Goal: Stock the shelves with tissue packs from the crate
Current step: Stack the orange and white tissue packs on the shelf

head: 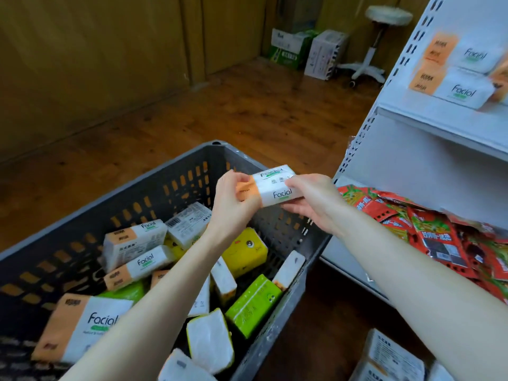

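Observation:
A white-and-orange "Facial" tissue pack (272, 185) is held above the far right corner of the dark grey crate (176, 171). My left hand (233, 199) grips its orange end and my right hand (310, 199) grips its white end. Inside the crate lie several more packs: white-and-orange ones (134, 237), a yellow one (247, 251) and a green one (253, 303). To the right stands the white shelf unit (412, 149), with two "Facial" packs (456, 92) stacked on its upper shelf.
Red snack packets (439, 235) fill the lower shelf. More tissue packs (393, 356) lie on the floor at bottom right. Cardboard boxes (308, 50) and a white stool (376, 42) stand by the far wall on the wooden floor.

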Tool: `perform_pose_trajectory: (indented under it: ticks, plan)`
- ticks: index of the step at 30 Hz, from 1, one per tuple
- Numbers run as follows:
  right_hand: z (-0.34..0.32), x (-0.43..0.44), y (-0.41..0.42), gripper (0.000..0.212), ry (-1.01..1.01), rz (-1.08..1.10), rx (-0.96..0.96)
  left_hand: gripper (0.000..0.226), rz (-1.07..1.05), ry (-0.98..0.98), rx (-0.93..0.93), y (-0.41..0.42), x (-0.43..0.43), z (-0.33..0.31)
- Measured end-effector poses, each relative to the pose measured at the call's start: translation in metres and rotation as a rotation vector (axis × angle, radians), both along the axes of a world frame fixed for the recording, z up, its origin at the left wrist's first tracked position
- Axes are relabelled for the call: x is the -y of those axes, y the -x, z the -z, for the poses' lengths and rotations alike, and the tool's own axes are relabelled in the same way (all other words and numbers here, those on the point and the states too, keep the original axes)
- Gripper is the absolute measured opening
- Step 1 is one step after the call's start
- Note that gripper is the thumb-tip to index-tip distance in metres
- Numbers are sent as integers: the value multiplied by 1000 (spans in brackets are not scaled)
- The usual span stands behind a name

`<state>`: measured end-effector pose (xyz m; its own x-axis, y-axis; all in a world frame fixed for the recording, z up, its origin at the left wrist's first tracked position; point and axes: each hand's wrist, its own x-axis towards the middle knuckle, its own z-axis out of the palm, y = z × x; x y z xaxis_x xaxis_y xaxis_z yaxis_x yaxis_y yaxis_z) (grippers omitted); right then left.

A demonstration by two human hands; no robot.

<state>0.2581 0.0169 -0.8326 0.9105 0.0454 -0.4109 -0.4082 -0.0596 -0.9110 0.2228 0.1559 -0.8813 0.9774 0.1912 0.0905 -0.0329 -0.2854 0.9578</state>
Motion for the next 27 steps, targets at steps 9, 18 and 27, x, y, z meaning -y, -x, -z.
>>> perform_pose_trajectory:
  ticks: [9, 18, 27]
  plan:
    - [-33, 34, 11, 16, -108, 85, 206, 42, -250, 382, 6, -1, 41, -41]
    - [-84, 81, -8, 8, 97, 371, 514, 20, -165, 346, 215, -34, 88, -106]
    - [-148, 169, -50, 26, 98, 592, 625, 20, 138, 240, 212, -116, 158, -187]
